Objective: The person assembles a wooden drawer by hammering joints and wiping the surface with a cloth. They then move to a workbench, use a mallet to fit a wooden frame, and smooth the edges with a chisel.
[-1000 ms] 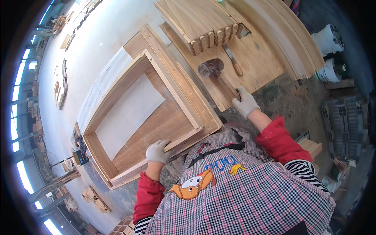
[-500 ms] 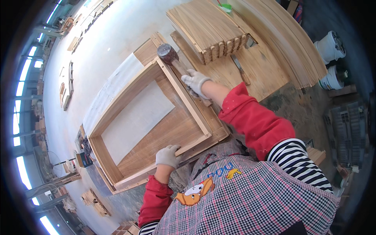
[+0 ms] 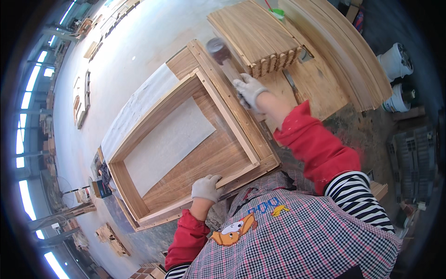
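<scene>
A wooden frame (image 3: 227,117) with a curved far side lies on a larger wooden panel in front of me. Inside it is a pale sheet (image 3: 165,146), lying flat over brown wood. My left hand (image 3: 206,188), in a whitish glove, is closed over the frame's near rail. My right hand (image 3: 252,91), gloved too, is wrapped round the handle of a mallet (image 3: 218,50). The mallet's dark, round head hangs in the air beyond the frame's far right corner, apart from the wood and slightly blurred.
A stack of wooden boards (image 3: 255,32) with notched ends stands at the far right, beside long curved boards (image 3: 341,51). A flat dark tool (image 3: 290,81) lies on the plywood (image 3: 320,90) there. White buckets (image 3: 395,60) stand farther right. Wooden pieces (image 3: 111,239) lie on the floor at left.
My right hand has raised the mallet off the frame's far right corner and moved it to the right. My left hand keeps its place on the near rail. The whole view has shifted slightly.
</scene>
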### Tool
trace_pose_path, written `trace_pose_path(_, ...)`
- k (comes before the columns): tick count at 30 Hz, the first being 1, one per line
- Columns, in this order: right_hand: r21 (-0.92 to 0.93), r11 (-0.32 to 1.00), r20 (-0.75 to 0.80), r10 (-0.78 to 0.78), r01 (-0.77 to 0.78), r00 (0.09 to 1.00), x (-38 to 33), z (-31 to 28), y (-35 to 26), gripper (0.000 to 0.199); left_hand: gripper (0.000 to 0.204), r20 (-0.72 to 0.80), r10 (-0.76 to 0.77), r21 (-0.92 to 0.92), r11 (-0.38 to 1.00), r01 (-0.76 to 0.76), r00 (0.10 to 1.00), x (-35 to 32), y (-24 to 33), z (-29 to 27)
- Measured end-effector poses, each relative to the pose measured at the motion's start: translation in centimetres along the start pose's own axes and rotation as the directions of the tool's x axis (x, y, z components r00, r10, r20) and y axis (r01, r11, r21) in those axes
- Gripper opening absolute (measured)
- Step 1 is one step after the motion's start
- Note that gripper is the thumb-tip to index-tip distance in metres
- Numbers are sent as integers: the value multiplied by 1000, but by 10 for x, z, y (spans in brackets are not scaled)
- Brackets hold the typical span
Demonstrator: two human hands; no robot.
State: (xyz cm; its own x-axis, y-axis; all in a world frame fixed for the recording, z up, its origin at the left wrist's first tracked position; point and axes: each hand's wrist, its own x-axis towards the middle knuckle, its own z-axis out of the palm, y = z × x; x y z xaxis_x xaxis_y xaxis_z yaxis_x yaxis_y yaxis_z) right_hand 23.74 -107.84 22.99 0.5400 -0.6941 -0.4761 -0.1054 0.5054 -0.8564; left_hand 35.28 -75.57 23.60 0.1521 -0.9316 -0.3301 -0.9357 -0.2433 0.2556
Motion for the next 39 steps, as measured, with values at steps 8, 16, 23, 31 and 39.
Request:
trace_pose_path(8,12,999,33,37,-38,999,3,1,3,35,29,20,-2,15,1000,2,1000,0,-2,-2)
trace_pose_path(16,-51,999,120,4,2,993,-3,-12,6,29,29,16,-15,21,1000,14,1000,1,-2,0)
trace_pose_path(23,-150,988,175,60,-34,983,-49,-22,35,33,28,-15,-8,3,1000,8,1000,-1,-4,4)
trace_pose_path(31,-772,619,-138,-383,143,913,-118,-145,94,61,29,-34,-17,-15,1000,17,999,-3,-4,6)
trace_pose_path(39,-787,460,-570,-289,-411,769,-108,-246,128,57,32,-20,65,-9,998,-65,998,-1,-4,3)
